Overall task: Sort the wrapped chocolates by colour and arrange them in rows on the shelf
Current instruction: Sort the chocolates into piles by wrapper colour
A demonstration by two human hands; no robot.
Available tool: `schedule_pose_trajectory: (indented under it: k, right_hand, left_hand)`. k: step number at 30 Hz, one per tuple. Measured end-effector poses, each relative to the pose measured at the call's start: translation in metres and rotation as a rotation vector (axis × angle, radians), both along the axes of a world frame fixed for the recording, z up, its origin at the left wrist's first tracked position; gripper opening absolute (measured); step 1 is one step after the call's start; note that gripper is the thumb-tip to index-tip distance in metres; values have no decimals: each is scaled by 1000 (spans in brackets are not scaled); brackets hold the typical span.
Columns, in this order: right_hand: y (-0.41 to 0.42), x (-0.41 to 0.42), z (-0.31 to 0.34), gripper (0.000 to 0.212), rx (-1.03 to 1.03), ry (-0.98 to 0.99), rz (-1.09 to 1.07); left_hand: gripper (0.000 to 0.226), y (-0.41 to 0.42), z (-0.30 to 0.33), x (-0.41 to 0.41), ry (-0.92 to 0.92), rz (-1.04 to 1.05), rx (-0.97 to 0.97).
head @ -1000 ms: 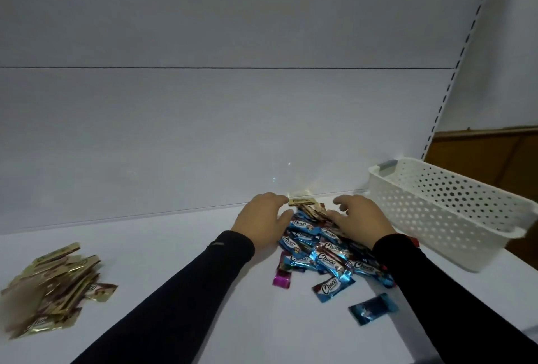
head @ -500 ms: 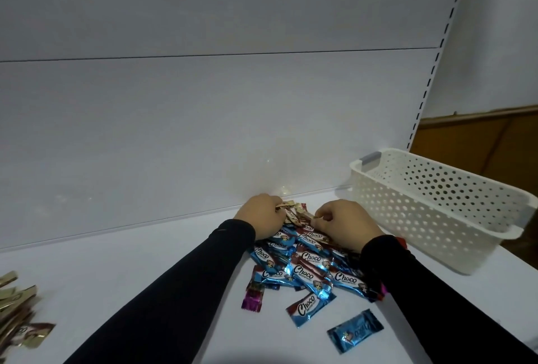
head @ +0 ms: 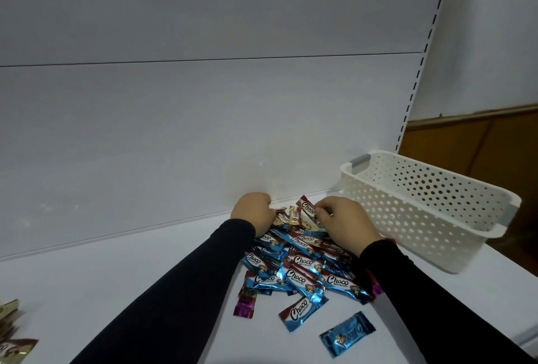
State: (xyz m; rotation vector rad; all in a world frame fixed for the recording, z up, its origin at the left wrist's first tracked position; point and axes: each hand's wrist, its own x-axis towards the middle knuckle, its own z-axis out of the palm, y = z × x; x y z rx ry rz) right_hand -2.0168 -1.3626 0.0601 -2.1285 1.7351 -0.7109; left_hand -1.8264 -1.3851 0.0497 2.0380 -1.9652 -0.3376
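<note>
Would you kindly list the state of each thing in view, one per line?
left hand: fingers curled, gripping gold-wrapped chocolates
right hand: fingers curled, pinching a wrapper at the back of the pile
blue-wrapped chocolates: heaped unsorted between the hands
purple-wrapped chocolate: lying flat at the pile's near left edge
lone blue chocolate: lying apart, nearest the camera
white basket: upright on the shelf, nothing seen inside
gold pile: at far left, cut off by the frame

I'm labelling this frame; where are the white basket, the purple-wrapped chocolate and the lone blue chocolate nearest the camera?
white basket (head: 419, 219), head view, perforated front wall.
purple-wrapped chocolate (head: 245, 305), head view, wrapper middle.
lone blue chocolate (head: 347, 333), head view, wrapper middle.
</note>
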Motion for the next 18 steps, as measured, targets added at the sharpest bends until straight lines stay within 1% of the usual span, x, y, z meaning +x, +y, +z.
schedule_pose_trajectory:
  k: [2, 5, 10, 12, 14, 15, 16, 18]
  right_hand:
    - [-1, 0, -1, 26, 2, -44, 9]
    - [-3, 2, -2, 24, 24, -123, 26]
    - [-4, 6, -6, 21, 41, -244, 27]
    - [-4, 9, -5, 20, 45, -287, 26]
    - [-4, 11, -4, 19, 51, -325, 29]
    - [-3, 12, -3, 18, 53, -344, 31]
    - [-3, 14, -2, 18, 50, -367, 32]
    - [-1, 19, 1, 14, 34, -437, 28]
  left_hand:
    - [20, -4, 1, 0, -13, 32, 28]
    - [23, -6, 2, 1, -7, 38, 66]
    - [24, 0, 1, 6, -110, -28, 1]
    - [24, 4, 4, 9, -58, -16, -37]
    - [20, 10, 10, 11, 61, 21, -87]
    - [17, 13, 13, 12, 153, 52, -119]
    - [13, 16, 15, 12, 289, 88, -145]
    - [11, 20, 19, 10, 710, 148, -129]
